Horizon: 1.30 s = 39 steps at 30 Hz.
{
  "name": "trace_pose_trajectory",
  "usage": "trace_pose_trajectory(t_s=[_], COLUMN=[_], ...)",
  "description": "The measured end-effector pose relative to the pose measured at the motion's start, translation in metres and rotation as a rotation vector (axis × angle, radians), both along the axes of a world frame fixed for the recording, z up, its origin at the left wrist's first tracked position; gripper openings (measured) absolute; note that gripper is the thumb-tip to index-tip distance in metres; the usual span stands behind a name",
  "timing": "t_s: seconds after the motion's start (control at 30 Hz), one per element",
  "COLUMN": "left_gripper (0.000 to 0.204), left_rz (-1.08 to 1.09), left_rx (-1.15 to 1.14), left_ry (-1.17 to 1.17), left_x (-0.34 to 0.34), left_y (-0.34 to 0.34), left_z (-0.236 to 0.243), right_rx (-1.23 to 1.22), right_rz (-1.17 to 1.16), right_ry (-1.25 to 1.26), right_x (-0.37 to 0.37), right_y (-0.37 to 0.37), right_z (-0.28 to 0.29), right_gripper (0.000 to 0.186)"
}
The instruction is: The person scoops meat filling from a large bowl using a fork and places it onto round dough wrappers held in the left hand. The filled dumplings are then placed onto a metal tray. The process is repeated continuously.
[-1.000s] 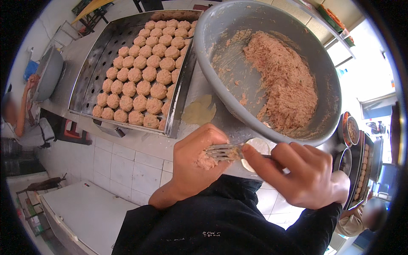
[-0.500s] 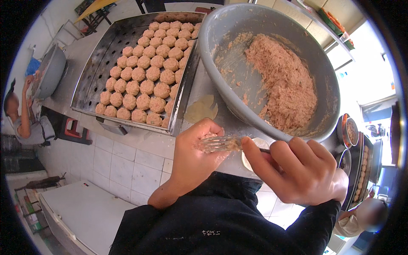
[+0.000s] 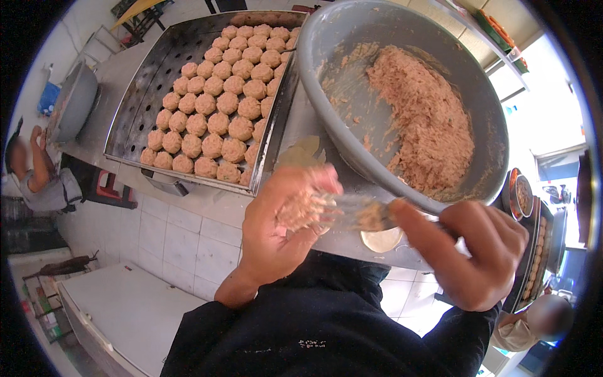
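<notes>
My left hand [image 3: 260, 229] is cupped around a lump of pink minced-meat filling [image 3: 292, 210], thumb and fingers curled about it; whether a wrapper lies under it I cannot tell. In my right hand [image 3: 471, 251] is a metal fork [image 3: 358, 212], blurred by motion, with filling stuck on it. Its tines point at the lump and reach its edge. Below the fork, round pale dough wrappers [image 3: 381, 242] lie on the steel table. Just beyond my hands stands a big grey basin [image 3: 330, 116] holding a mound of minced meat [image 3: 427, 122].
A perforated metal steamer tray [image 3: 135, 113] with rows of meat dumplings [image 3: 229, 103] stands at the left. Pale flat pieces [image 3: 304, 151] lie between tray and basin. Another tray of dumplings [image 3: 536, 257] is at the far right. Other people are at the left and right edges.
My right hand and the fork have moved right, the tines drawing back from my left palm. My left hand has opened somewhat, and more of the filling shows in it.
</notes>
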<state>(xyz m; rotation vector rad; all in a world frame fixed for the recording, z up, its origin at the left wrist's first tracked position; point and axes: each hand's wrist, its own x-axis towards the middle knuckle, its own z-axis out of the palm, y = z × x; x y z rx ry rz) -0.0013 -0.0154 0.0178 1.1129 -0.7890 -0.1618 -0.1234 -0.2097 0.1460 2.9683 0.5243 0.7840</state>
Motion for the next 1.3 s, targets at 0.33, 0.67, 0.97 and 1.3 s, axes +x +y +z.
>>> trace_pose_trajectory(t_s=[0.33, 0.67, 0.97, 1.3], left_gripper=[0.035, 0.024, 0.027, 0.035], left_rz=[0.179, 0.183, 0.124, 0.191], left_rx=[0.125, 0.33, 0.45, 0.032], left_ry=[-0.216, 0.015, 0.097, 0.111], left_x=[0.003, -0.002, -0.012, -0.002], left_y=[0.004, 0.004, 0.0, -0.007], left_z=[-0.004, 0.0, -0.001, -0.004], right_rx=[0.019, -0.22, -0.295, -0.137], right_rz=[0.076, 0.144, 0.143, -0.067], right_ry=[0.132, -0.061, -0.005, 0.043], right_x=[0.003, 0.007, 0.008, -0.001], right_y=[-0.005, -0.005, -0.003, 0.003], right_z=[-0.009, -0.023, -0.025, -0.002], right_gripper=[0.04, 0.034, 0.034, 0.031])
